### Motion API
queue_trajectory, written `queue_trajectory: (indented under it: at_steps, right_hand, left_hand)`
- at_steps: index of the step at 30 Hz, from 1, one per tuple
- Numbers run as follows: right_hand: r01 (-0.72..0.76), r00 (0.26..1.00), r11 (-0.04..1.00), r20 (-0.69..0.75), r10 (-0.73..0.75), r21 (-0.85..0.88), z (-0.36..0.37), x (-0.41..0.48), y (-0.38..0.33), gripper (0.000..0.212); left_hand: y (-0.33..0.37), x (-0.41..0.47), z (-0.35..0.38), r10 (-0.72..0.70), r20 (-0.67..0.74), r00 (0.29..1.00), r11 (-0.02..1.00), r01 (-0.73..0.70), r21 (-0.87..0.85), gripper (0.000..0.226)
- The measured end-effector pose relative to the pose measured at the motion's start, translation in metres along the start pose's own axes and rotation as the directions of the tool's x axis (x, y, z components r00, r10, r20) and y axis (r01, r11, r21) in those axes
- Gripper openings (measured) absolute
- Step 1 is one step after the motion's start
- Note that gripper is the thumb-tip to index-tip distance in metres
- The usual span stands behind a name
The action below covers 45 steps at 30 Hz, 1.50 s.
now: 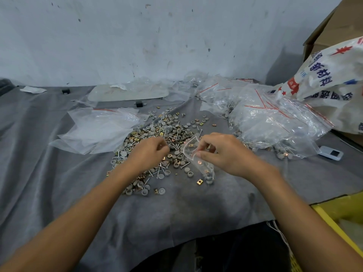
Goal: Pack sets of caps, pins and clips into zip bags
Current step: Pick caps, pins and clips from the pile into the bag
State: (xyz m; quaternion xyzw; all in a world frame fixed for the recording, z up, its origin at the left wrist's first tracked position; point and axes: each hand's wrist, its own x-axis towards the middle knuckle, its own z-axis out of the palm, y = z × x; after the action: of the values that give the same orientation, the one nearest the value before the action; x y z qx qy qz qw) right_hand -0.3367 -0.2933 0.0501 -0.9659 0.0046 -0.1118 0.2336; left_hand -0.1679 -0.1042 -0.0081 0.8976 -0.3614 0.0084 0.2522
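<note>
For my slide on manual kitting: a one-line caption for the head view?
Right hand pinches a zip bag while the left hand touches the pile of caps, pins and clips on grey cloth.

White woven sack [334,71], blue Chinese print reading 新材料; red patch text too small

A grey cloth [49,154] covers the table before a scuffed wall [137,36]. Far right, a printed sack [330,79] leans on a cardboard box [334,26]; a white gadget [331,153] lies on the cloth near it, a yellow crate [337,213] nearer. An oval tray [127,94] lies by the wall
</note>
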Motion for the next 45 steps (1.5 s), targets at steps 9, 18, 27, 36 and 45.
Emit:
queue_trajectory:
  at_steps: [9, 18, 27, 36, 45]
  right_hand:
    - [0.009, 1.000, 1.000, -0.002, -0.009, 0.005, 0.004, 0.001, -0.003, 0.010]
    - [-0.008, 1.000, 1.000, 0.006, 0.007, 0.005, 0.004, -0.001, 0.001, 0.008]
    - [-0.007, 1.000, 1.000, 0.026, 0.006, 0.011, 0.005, -0.002, -0.001, 0.010]
    - [0.003, 1.000, 1.000, 0.025, -0.003, -0.009, 0.001, -0.002, -0.004, 0.011]
    - [-0.005, 1.000, 1.000, 0.030, 0.005, -0.012, 0.003, 0.001, -0.009, 0.011]
  left_hand:
    - [-0.005, 0.010, -0.008, -0.037, 0.294, 0.955, 0.970, -0.037, 0.240, 0.011]
    - [-0.002, 0.033, 0.023, 0.098, 0.207, 0.973, 0.867, -0.185, 0.462, 0.016]
    - [-0.014, 0.020, 0.030, 0.262, 0.086, 0.961, 0.812, -0.268, 0.518, 0.011]
    - [0.011, 0.011, -0.021, -0.036, -0.032, 0.999, 0.994, 0.033, -0.100, 0.013]
    - [0.062, -0.006, -0.046, 0.159, 0.174, 0.972, 0.985, -0.143, -0.098, 0.010]
